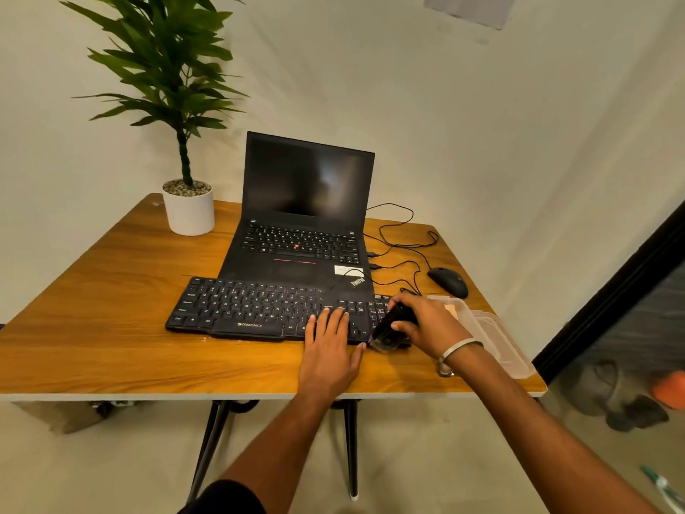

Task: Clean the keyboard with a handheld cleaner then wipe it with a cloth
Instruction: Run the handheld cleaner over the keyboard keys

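The right hand [426, 324] was curled around a dark handheld cleaner [391, 328], which was gripped from above at the right end of the keyboard [267, 309]. The cleaner's long axis was tilted, running from the upper end under the fingers down and leftward to a clear tip at the keyboard's near right corner; whether the tip touched the keys could not be told. A metal bangle [459, 348] was worn on the right wrist. The left hand [330, 350] was laid flat, fingers straight and slightly spread, with the fingertips resting on the keys just left of the cleaner and the palm over the table [111, 346] edge of the keyboard. The keyboard lay with its long axis across the wooden table, parallel to the near edge. A clear plastic box [493, 335] lay just right of the right hand. Behind the keyboard an open laptop [304, 217] stood with a dark screen, a wired mouse [448, 281] to its right and a potted plant [185, 142] at the far left corner.
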